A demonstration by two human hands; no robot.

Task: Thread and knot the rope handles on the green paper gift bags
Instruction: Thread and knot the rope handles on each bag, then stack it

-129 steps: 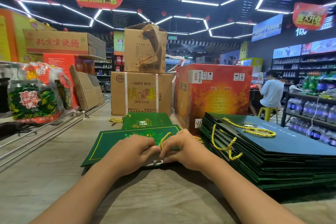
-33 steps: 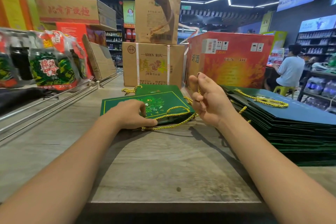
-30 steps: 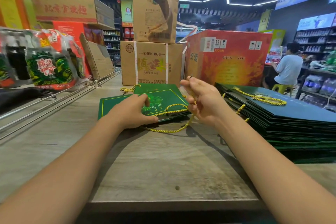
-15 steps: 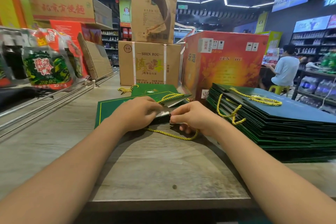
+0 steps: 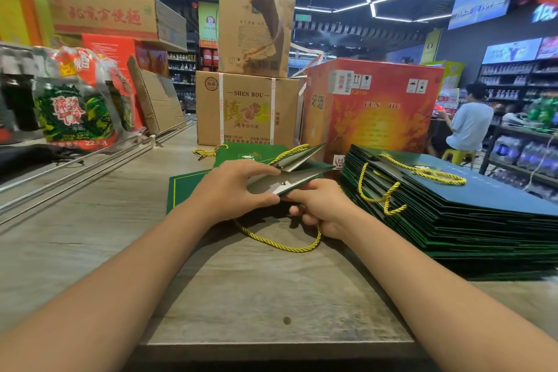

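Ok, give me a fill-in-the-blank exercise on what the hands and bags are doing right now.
1. The left hand holds open the mouth of the green ____ it is working on.
2. A loop of ____ rope lies on the table below the right hand.
3. The tall stack of bags sits to the person's ____.

Missing words: bag; yellow; right

Single head-worn wide-angle view, forward and down, close over the counter.
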